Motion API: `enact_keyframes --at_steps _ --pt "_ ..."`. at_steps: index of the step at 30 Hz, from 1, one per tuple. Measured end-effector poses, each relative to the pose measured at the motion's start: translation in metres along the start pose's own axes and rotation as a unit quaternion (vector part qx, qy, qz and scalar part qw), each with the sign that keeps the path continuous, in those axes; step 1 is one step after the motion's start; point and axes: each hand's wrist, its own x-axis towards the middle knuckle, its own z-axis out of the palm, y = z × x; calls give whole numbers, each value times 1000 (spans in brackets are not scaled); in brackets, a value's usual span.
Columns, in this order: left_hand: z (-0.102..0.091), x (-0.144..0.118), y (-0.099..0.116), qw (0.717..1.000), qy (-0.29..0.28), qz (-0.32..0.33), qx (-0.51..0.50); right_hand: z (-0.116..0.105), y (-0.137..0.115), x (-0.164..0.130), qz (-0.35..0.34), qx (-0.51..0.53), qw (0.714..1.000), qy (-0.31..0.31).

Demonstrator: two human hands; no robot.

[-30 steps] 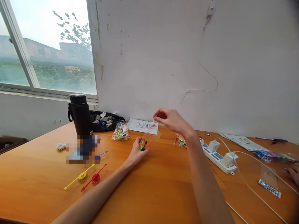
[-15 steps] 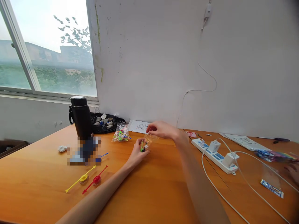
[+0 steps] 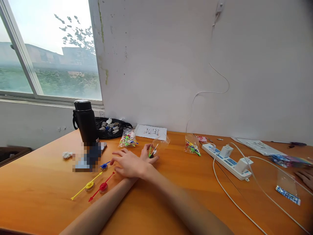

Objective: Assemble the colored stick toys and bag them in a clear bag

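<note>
Forearms [image 3: 176, 203] are crossed, right uppermost. The right hand [image 3: 128, 163] is held palm-down, fingers spread and free, near a blue arrow [image 3: 104, 166]. At frame centre, a thin, transparent bag [image 3: 162, 141] with a green piece [image 3: 150, 151] is grasped by the left hand [image 3: 146, 155]. Lower left, a yellow arrow [image 3: 89, 185] and red arrow [image 3: 103, 186] are seated on round bases [image 3: 91, 189].

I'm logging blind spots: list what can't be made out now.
Head view:
Clear bag in the left hand: contents partly hidden by the grip.
Flat item by the black bottle: pixelated.
Another person's hand: cut off by the right edge.
Writing on the white sheet: too small.
</note>
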Motion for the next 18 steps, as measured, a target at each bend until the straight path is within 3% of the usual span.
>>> enact_keyframes --at_steps 4,9,18 --pt "2 0 -5 999 1 7 33 30 3 4 20 2 999 -45" --pt "6 -4 -8 998 9 28 63 33 2 4 40 -3 998 -58" --pt "1 -2 1 999 -2 -3 45 34 1 6 39 -15 999 -10"
